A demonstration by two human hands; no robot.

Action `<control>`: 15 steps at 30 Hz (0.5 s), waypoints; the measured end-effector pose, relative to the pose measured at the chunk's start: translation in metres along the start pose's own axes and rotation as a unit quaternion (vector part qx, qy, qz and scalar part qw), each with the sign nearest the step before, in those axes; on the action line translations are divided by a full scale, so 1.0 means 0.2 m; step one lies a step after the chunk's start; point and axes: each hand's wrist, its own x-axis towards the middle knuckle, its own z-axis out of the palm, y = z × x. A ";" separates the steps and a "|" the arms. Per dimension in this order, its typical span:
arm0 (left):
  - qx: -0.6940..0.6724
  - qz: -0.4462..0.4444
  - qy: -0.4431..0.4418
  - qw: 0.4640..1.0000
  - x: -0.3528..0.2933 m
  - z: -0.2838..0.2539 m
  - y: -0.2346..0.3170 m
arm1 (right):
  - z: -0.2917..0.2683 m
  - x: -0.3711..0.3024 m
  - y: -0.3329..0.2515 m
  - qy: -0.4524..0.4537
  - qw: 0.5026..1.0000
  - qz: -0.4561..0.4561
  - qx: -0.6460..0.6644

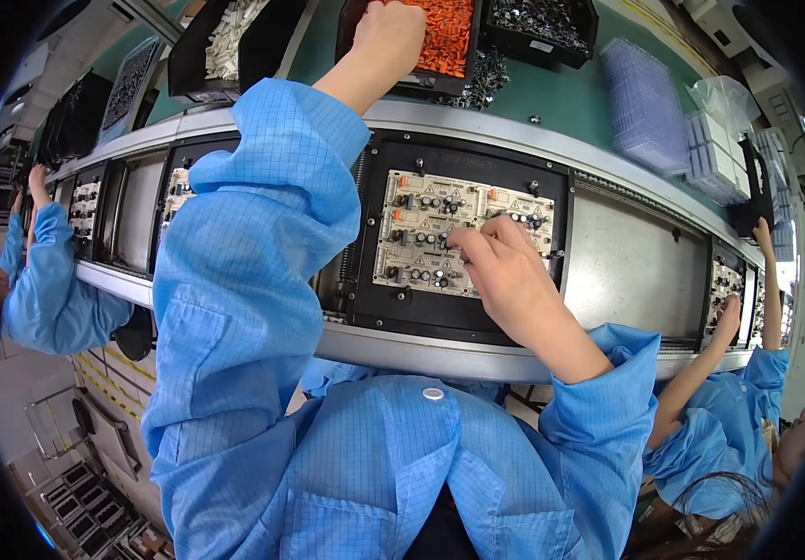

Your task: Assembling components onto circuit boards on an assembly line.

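Note:
My left hand (389,39) reaches over the far rail to a black bin of small orange parts (447,37). Its fingers are curled down at the parts; whatever is between them is hidden. Below it, a pale circuit board panel (418,224) lies in a black carrier frame (514,322) on the conveyor. The board bears dark cylindrical capacitors, other small components and a few orange parts on its left and upper portions. Over the middle of this panel is my right hand (511,271), fingers bent together with the tips down among the capacitors. Anything in that pinch is too small to make out.
Bins of white parts (232,42) and dark metallic parts (542,23) stand beyond the rail (505,135); loose metallic pieces lie nearby. Clear plastic trays (643,103) are stacked farther right. Co-workers in blue (43,280) work at both sides, with other boards (724,289) along the line.

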 end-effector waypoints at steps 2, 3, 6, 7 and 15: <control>-0.003 -0.011 -0.006 1.000 0.01 0.03 -0.02 | 0.00 0.01 -0.01 -0.010 1.000 -0.007 -0.015; -0.005 -0.021 -0.012 1.000 0.01 0.04 -0.03 | 0.00 0.01 -0.02 -0.013 0.999 -0.012 -0.032; -0.018 -0.044 -0.020 0.999 0.03 -0.03 0.03 | 0.01 0.01 -0.03 -0.016 0.997 -0.018 -0.067; -0.027 -0.060 -0.023 0.998 0.03 -0.09 0.07 | 0.01 0.01 -0.02 -0.012 0.997 -0.020 -0.076; -0.262 -0.112 0.015 0.958 -0.08 -0.36 0.10 | -0.01 0.01 -0.02 0.011 0.997 -0.010 -0.073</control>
